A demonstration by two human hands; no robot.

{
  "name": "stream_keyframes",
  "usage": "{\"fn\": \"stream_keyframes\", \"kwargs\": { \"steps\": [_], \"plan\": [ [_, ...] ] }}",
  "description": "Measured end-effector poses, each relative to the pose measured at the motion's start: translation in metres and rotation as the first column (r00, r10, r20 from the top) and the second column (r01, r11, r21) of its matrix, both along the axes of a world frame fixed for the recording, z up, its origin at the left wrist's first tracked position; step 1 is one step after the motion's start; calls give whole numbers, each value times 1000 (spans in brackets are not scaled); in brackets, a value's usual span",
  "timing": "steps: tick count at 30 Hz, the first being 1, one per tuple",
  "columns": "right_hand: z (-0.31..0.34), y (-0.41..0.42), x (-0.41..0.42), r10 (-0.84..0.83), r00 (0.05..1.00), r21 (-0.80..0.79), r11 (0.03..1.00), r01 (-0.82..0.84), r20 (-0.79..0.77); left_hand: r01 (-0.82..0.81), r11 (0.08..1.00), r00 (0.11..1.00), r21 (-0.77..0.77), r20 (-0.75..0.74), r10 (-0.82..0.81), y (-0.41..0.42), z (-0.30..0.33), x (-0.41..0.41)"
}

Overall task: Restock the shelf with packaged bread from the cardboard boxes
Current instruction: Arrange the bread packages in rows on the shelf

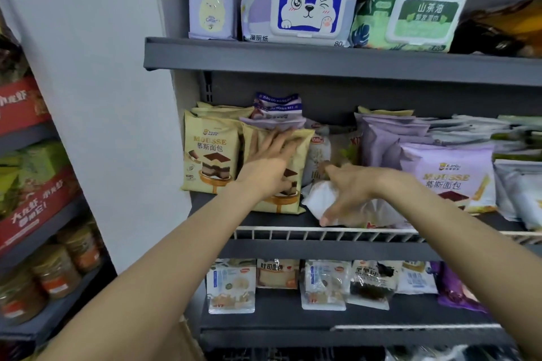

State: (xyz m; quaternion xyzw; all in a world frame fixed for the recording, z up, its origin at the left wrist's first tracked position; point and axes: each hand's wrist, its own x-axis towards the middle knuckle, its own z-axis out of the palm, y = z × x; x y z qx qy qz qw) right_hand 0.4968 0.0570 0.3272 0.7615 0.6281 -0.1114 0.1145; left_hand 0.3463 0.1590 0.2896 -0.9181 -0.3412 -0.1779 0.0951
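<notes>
Indoors, grey middle shelf (322, 249) holds bread: left hand (271, 167) flat, open on yellow mousse pack (281, 182); beside it, right hand (349, 193) grips white packet (318, 199).

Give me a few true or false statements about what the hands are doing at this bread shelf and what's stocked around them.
1. The left hand lies flat on a yellow mousse bread pack. True.
2. The right hand is on the top shelf. False: it is on a white pack on the middle shelf.
3. Wet wipes packs sit on the shelf above. True.
4. The purple mousse pack is left of the yellow ones. False: it is to the right.
</notes>
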Motion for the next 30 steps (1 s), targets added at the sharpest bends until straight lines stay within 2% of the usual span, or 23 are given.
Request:
{"fn": "stream_keyframes", "kwargs": {
  "steps": [3,8,10,12,14,16,19,21,24,27,30],
  "plan": [
    [-5,11,6,72,996,150,986,-79,47,-31,999,998,-22,-46,30,1,4,0],
    [19,30,27,90,996,146,985,-86,-22,-43,999,995,3,-90,43,0,7,0],
    [19,42,31,45,994,232,970,-67,98,-48,999,994,5,-93,49,0,7,1],
    [13,49,23,-73,972,375,927,-17,223,-53,999,994,-3,-98,53,-1,8,2],
    [2,47,11,-145,964,458,889,28,224,-58,998,994,-16,-96,56,-1,9,2],
    [-11,40,3,-133,966,433,901,24,223,-66,998,994,-15,-90,65,0,9,3],
    [-20,31,4,-148,981,333,938,98,128,-97,995,989,19,-107,98,5,4,4],
    [-28,32,6,-123,982,297,952,76,142,-114,993,982,10,-154,114,9,1,5],
    [-34,43,17,-49,995,383,924,12,86,-99,995,979,-6,-182,96,12,3,6],
    [-28,55,28,85,996,395,915,-77,-1,-80,997,984,5,-161,79,14,3,3],
    [-26,62,36,109,994,410,908,-87,-30,-70,997,986,39,-150,75,13,0,2]
  ]
}}
